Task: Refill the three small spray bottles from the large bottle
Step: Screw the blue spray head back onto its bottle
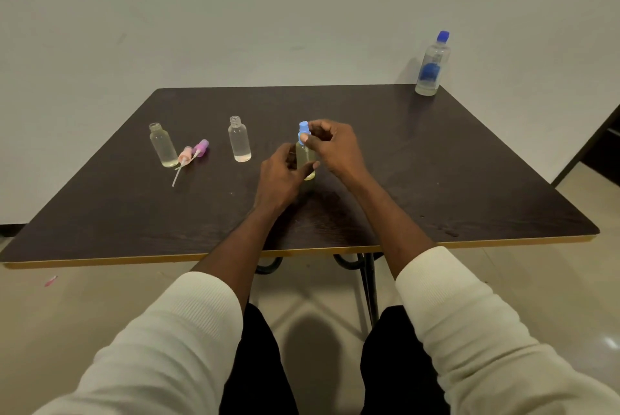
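White sleeves (188,324) lie nearest; both hands work mid-table (436,179). Left hand (280,174) wraps the body of one small spray bottle (306,161), standing on the table. Right hand (330,146) pinches its blue spray cap (303,130). Whether the cap is going on or coming off cannot be told. Two open small bottles (239,144) (163,146) stand to the left, with pink and purple spray caps (193,153) lying between them. Large bottle (432,64) stands capped at the far right corner. Advice: keep the bottle upright and braced, and turn the cap squarely on its threads.
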Available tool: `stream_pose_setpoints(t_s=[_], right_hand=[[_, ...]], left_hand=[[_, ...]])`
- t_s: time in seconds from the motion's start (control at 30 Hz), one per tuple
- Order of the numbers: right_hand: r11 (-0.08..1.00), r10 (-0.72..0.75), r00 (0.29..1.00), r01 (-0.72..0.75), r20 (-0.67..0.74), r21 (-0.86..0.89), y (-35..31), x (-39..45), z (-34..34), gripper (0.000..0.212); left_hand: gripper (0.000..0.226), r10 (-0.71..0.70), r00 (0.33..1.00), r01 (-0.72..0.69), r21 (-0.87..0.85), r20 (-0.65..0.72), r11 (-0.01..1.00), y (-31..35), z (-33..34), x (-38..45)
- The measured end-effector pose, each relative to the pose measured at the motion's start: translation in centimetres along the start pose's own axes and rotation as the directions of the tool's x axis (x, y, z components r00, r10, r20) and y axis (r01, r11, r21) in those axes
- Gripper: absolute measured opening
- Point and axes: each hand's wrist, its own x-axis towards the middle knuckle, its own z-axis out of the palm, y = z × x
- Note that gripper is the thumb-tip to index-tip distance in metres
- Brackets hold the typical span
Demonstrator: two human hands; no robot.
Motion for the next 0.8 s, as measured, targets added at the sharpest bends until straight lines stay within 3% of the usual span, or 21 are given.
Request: stream_pose_setpoints(t_s=[0.13, 0.23, 0.33, 0.6, 0.8], right_hand=[[1.0, -0.006, 1.0, 0.006, -0.019, -0.016, 0.14, 0.04, -0.37, 0.03], [0.999, -0.011, 0.998, 0.014, 0.067, -0.043, -0.07, 0.13, -0.72, 0.038], [0.997, -0.022, 0.995, 0.029, 0.099, -0.069, -0.29, 0.02, -0.7, 0.027], [0.997, -0.013, 0.999, 0.008, -0.049, -0.082, -0.31, -0.16, 0.22, 0.016], [0.984, -0.003, 0.999, 0.011, 0.04, -0.18, -0.66, 0.22, 0.05, 0.019]], left_hand=[[0.04, -0.005, 1.0, 0.005, 0.014, -0.014, 1.0, 0.08, 0.02, -0.02], [0.04, 0.002, 1.0, -0.002, 0.007, -0.013, 1.0, -0.18, 0.03, 0.08], [0.041, 0.012, 1.0, -0.012, 0.005, -0.005, 1.0, -0.17, 0.0, 0.05], [0.039, 0.007, 1.0, -0.007, 0.034, -0.009, 0.999, 0.3, 0.12, -0.09], [0.038, -0.017, 1.0, 0.017, 0.012, 0.002, 1.0, 0.23, 0.18, -0.08]])
